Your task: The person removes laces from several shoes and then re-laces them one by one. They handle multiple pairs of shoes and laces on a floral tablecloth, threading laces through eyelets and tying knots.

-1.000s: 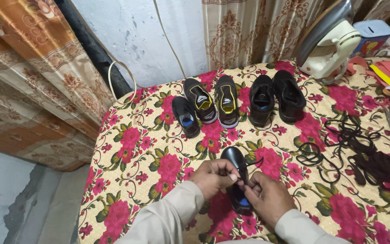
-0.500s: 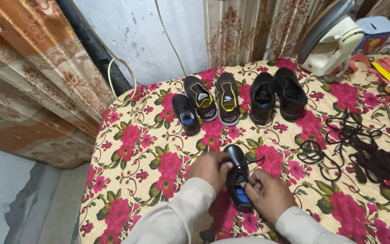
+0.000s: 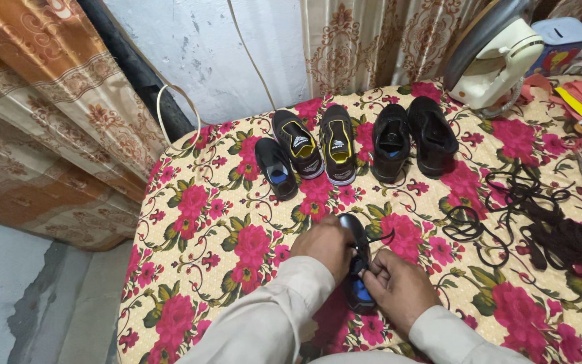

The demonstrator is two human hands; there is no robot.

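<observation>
Both hands have closed in on the small black shoe [image 3: 357, 269]: left hand [image 3: 328, 244] clamped on its side, right hand [image 3: 399, 286] now pinching the black lace [image 3: 378, 237] just above.

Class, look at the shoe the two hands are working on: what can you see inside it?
Inside the black shoe, a blue insole shows at the heel. The left hand and right hand cover the rest. A black lace trails out.
</observation>
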